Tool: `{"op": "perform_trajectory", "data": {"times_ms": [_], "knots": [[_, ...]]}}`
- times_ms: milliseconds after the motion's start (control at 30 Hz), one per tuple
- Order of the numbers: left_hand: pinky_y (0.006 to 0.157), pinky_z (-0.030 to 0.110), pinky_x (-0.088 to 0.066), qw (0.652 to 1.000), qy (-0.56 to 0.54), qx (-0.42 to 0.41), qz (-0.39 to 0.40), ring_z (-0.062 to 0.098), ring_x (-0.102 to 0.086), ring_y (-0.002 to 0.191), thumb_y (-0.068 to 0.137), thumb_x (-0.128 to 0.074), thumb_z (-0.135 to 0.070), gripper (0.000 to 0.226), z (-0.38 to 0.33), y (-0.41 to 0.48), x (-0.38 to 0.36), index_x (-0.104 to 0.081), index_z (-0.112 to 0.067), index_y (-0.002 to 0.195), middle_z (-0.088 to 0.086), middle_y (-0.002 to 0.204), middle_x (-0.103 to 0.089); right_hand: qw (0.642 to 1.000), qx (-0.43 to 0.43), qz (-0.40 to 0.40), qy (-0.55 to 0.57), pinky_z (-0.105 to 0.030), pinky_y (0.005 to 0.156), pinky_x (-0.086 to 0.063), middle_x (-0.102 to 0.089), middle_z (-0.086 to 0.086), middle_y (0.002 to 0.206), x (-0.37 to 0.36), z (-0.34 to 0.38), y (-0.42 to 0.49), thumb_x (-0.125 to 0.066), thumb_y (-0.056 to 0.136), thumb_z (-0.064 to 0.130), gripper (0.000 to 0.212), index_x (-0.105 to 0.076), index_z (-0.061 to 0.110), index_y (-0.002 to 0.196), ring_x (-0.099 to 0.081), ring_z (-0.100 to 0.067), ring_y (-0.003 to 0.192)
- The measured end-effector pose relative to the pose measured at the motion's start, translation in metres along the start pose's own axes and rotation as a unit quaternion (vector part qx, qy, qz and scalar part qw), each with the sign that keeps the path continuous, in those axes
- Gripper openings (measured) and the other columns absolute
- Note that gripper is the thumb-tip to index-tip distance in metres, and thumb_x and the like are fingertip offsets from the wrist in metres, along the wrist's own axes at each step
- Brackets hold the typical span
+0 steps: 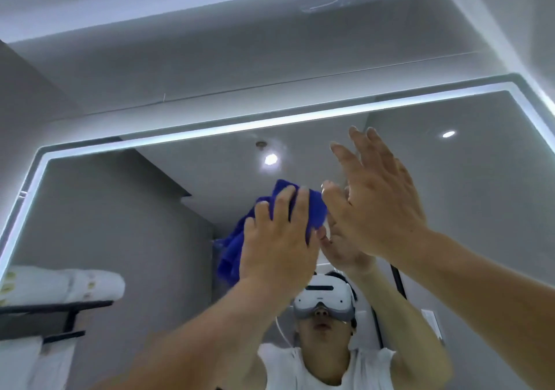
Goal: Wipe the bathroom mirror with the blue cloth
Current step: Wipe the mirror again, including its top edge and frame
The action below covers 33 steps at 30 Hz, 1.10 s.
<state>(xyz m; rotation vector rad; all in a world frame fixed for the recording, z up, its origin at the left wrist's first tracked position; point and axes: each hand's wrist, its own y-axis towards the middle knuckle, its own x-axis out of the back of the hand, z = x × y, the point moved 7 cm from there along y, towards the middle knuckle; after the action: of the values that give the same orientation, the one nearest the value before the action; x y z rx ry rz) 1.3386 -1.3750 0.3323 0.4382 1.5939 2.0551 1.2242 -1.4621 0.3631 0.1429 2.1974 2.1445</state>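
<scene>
The mirror (pixel 120 215) fills the lower view, framed by a lit white strip along its top and left edges. My left hand (pixel 276 239) presses a bunched blue cloth (pixel 306 209) flat against the glass near the middle, fingers spread over it. The cloth's loose end hangs down to the left of my wrist. My right hand (pixel 378 203) is raised just right of the cloth with fingers apart and holds nothing. The mirror reflects both arms and a person in a white headset and white shirt.
A black rack (pixel 60 305) with a rolled white towel (pixel 69 284) shows at the lower left. Grey wall and a white ceiling ledge (pixel 210 2) lie above the mirror. Ceiling spotlights (pixel 271 159) appear in the reflection.
</scene>
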Motion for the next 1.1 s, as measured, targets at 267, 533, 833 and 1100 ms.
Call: {"op": "perform_trajectory", "data": {"times_ms": [267,533,833,1100], "knots": [[0.088,0.046,-0.046,0.978,0.024,-0.208,0.021,0.029,-0.048,0.111,0.092,-0.04,-0.048,0.055,-0.015,0.032,-0.006,-0.031,-0.026,0.141,0.003,0.143,-0.037,1.0,-0.011,0.004,-0.003,-0.039,0.117,-0.003,-0.001,0.008,0.161,0.016,-0.012,-0.002,-0.03,0.092,0.049,0.062,-0.02,0.03,0.151,0.009,-0.01,0.147],[0.1,0.05,-0.034,0.987,0.025,0.149,0.058,0.038,-0.035,0.124,0.097,-0.036,-0.039,0.055,0.075,0.159,-0.011,-0.02,-0.023,0.147,0.006,0.15,-0.025,0.999,0.01,0.021,-0.029,-0.038,0.116,-0.001,0.002,0.008,0.161,0.015,-0.005,0.0,-0.027,0.092,0.051,0.063,-0.017,0.031,0.151,0.011,-0.009,0.145],[0.077,0.047,-0.052,0.987,-0.046,-0.144,0.054,0.029,-0.051,0.1,0.082,-0.056,-0.045,0.061,-0.047,-0.058,-0.003,-0.042,-0.025,0.139,0.0,0.138,-0.045,1.0,-0.024,-0.002,0.016,-0.04,0.117,-0.006,-0.004,0.006,0.161,0.017,-0.009,0.002,-0.034,0.093,0.048,0.061,-0.023,0.029,0.15,0.006,-0.011,0.147],[0.087,0.044,-0.045,0.974,0.004,-0.223,0.042,0.028,-0.046,0.108,0.092,-0.046,-0.048,0.062,-0.03,0.009,-0.004,-0.024,-0.028,0.146,0.001,0.146,-0.035,0.999,-0.019,0.02,-0.025,-0.039,0.117,-0.002,-0.002,0.007,0.161,0.031,-0.036,-0.015,-0.032,0.093,0.048,0.06,-0.021,0.031,0.15,0.008,-0.01,0.147]]}}
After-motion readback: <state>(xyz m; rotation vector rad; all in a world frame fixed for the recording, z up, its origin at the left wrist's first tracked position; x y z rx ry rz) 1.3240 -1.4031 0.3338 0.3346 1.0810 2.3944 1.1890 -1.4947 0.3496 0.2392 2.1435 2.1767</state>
